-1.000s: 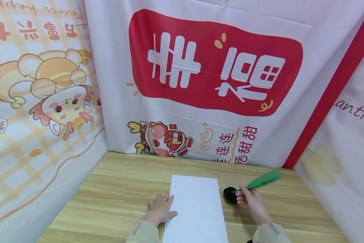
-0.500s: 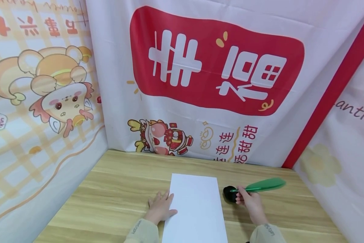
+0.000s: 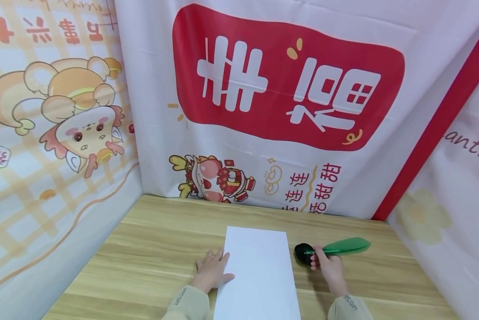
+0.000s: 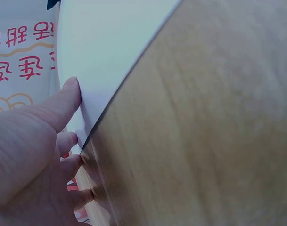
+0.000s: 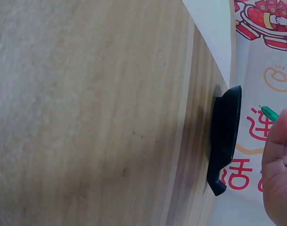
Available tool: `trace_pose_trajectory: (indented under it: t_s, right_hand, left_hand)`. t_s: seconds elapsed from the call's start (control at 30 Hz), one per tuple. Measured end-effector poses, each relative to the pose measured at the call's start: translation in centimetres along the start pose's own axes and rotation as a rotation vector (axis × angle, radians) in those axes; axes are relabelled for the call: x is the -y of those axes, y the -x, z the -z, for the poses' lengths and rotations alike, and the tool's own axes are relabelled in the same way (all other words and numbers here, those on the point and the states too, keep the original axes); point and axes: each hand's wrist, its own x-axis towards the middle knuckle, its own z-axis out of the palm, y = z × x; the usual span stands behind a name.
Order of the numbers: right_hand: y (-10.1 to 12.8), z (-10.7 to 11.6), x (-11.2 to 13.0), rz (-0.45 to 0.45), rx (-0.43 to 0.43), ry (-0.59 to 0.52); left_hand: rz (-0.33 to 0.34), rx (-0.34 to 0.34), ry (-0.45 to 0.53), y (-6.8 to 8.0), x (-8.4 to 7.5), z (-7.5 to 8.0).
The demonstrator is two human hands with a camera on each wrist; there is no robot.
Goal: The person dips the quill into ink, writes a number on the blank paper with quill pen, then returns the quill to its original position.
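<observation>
A white sheet of paper [image 3: 259, 275] lies on the table. My left hand [image 3: 211, 273] rests on its left edge with fingers spread, thumb on the sheet; the left wrist view shows the thumb [image 4: 68, 101] along the paper's edge. To the right of the sheet, my right hand [image 3: 330, 271] pinches a green feather quill pen [image 3: 347, 246], its plume pointing right. Its tip overlaps a small black dish [image 3: 301, 255] in the head view. From the right wrist, the pen's nib [image 5: 268, 113] shows raised over the shallow dish [image 5: 225, 125], which has a short stub handle.
The wood-grain table [image 3: 163, 240] ends at a white cloth backdrop [image 3: 151, 146] with red lettering. Printed cloths also hang along the left side [image 3: 83, 151] and the right side [image 3: 459, 231].
The quill pen has swung from slanting up to lying nearer level in the head view, its tip over the black dish. My left hand has stayed on the paper.
</observation>
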Motion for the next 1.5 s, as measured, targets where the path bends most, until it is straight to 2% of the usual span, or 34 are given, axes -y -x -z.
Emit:
trace_pose_trajectory:
  t_s: [0.1, 0.2, 0.27, 0.37, 1.07, 1.5]
  right_hand:
    - [1.7, -0.2, 2.8, 0.005, 0.029, 0.011]
    - [3.3, -0.5, 5.6, -0.037, 0.035, 0.047]
    - [3.5, -0.5, 6.0, -0.051, 0.042, 0.060]
    - [3.5, -0.5, 5.9, -0.049, 0.043, 0.076]
    - [3.1, -0.5, 5.2, -0.028, 0.040, 0.204]
    - [2.9, -0.4, 4.9, -0.035, 0.044, 0.219]
  left_hand:
    - [0.002, -0.004, -0.003, -0.4, 0.3, -0.6]
    - [-0.001, -0.009, -0.010, -0.5, 0.5, -0.8]
    - [-0.007, -0.010, -0.011, -0.2, 0.3, -0.5]
    - [-0.004, 0.003, -0.007, 0.2, -0.2, 0.3]
    - [0.001, 0.000, 0.009, 0.1, 0.0, 0.0]
    - [0.001, -0.006, 0.012, -0.1, 0.2, -0.1]
